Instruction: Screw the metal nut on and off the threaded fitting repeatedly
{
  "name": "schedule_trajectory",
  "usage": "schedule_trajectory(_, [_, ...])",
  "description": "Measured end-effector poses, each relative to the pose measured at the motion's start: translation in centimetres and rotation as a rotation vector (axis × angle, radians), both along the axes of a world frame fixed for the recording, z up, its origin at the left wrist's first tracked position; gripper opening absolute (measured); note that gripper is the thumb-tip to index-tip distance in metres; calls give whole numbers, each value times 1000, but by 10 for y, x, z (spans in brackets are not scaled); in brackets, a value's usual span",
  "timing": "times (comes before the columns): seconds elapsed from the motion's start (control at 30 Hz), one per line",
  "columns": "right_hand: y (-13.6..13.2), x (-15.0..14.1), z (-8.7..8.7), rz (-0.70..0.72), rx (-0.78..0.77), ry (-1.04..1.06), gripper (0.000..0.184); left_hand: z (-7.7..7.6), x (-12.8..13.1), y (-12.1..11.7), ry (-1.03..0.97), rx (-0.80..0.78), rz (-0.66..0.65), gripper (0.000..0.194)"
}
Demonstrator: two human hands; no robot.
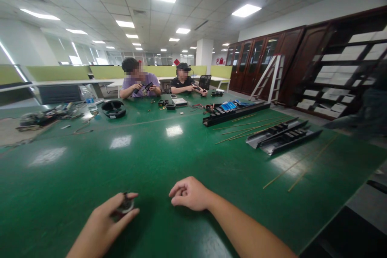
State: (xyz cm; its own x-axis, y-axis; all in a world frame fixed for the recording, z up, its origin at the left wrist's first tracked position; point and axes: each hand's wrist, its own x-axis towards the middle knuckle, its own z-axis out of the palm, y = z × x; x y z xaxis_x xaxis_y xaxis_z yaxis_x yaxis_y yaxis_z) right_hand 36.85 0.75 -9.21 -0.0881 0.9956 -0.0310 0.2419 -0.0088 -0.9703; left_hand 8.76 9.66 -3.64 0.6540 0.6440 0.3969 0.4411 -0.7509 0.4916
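Observation:
At the near side of the green table, my left hand (105, 217) grips a small round dark part with a silvery rim (126, 204) between thumb and fingers. What kind of part it is, I cannot make out. To its right, my right hand (192, 194) is loosely curled over the tabletop, thumb near the bent fingers, and nothing shows in it. A gap of bare green table (154, 205) lies between the two hands.
Black metal channels (284, 139) and thin rods (298, 167) lie at right. A longer channel (236, 113) carries blue pieces. A black headset (113, 109), a bottle (89, 100) and cluttered parts (45, 117) sit at left. Two people (148, 80) handle devices across the table.

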Motion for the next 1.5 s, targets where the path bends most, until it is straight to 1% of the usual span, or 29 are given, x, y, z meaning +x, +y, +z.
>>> schedule_trajectory(0.03, [0,0,1,-12,14,0,31,-3,19,0,44,-73,-61,33])
schedule_trajectory(0.07, [-1,1,1,-28,34,1,33,-7,38,-1,68,-117,-120,27])
schedule_trajectory(0.1, [-1,1,2,-44,57,4,36,-11,54,-3,54,-140,-154,24])
schedule_trajectory(0.17, [-1,2,3,-61,102,7,46,-21,76,-5,23,-196,-165,28])
schedule_trajectory(0.2, [0,3,3,-57,116,1,52,-27,80,-6,5,-225,-150,32])
schedule_trajectory(0.27, [1,3,3,-37,128,-23,60,-38,79,-4,-6,-278,-107,34])
schedule_trajectory(0.33, [1,2,3,-20,133,-57,63,-47,70,0,5,-293,-71,27])
schedule_trajectory(0.4, [1,1,3,-9,147,-87,61,-52,61,3,4,-262,-61,20])
schedule_trajectory(0.47, [1,0,3,-2,168,-130,61,-55,56,5,-11,-212,-71,20])
schedule_trajectory(0.63, [-3,-1,5,-13,225,-266,60,-55,59,0,-40,-110,-161,24])
schedule_trajectory(0.73, [-4,-2,6,-20,242,-303,59,-55,62,-2,-57,-55,-218,27])
schedule_trajectory(0.83, [-5,-3,5,-27,249,-329,53,-56,62,-2,-71,-16,-237,29])
schedule_trajectory(1.0, [-7,-5,4,-50,281,-342,39,-56,60,0,-73,-27,-257,29])
schedule_trajectory(1.23, [-8,-8,8,-53,325,-350,37,-57,60,-2,-101,-7,-304,31])
schedule_trajectory(1.5, [-7,-10,2,-70,375,-376,25,-57,62,-3,-110,5,-298,31])
